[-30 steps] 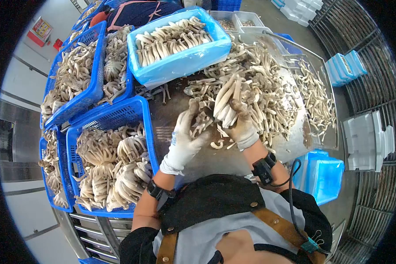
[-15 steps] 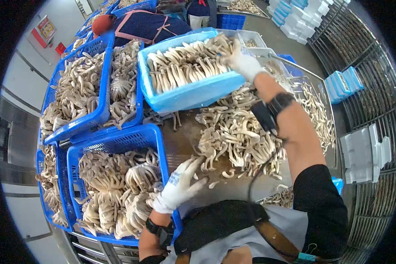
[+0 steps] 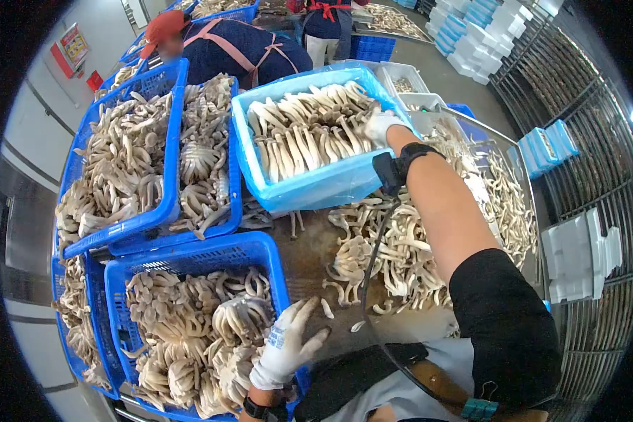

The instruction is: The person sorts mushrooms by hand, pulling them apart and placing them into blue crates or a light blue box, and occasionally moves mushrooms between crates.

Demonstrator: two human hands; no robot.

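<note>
My right hand (image 3: 383, 128), in a white glove, reaches into the right end of a polystyrene tray lined with light-blue film (image 3: 320, 184). Its fingers are closed on mushrooms (image 3: 359, 125) there, though their tips are partly hidden. Long-stemmed mushrooms (image 3: 299, 151) lie in rows inside the tray. My left hand (image 3: 288, 344), also gloved, is open with fingers apart and holds nothing. It hovers by the right rim of a blue basket (image 3: 278, 274), which contains mushroom clusters (image 3: 190, 323).
Loose mushrooms (image 3: 401, 246) are heaped on the metal table (image 3: 306, 260) right of centre. More blue baskets (image 3: 165, 204) stand at left. A bending person in a red cap (image 3: 165, 32) works beyond them. White boxes (image 3: 489, 49) and metal racks (image 3: 570, 105) line the right.
My right hand has lowered the mushroom bunch into the tray's right end. My left hand stays open near the basket rim. The view has shifted slightly, and the person in the cap has raised their head.
</note>
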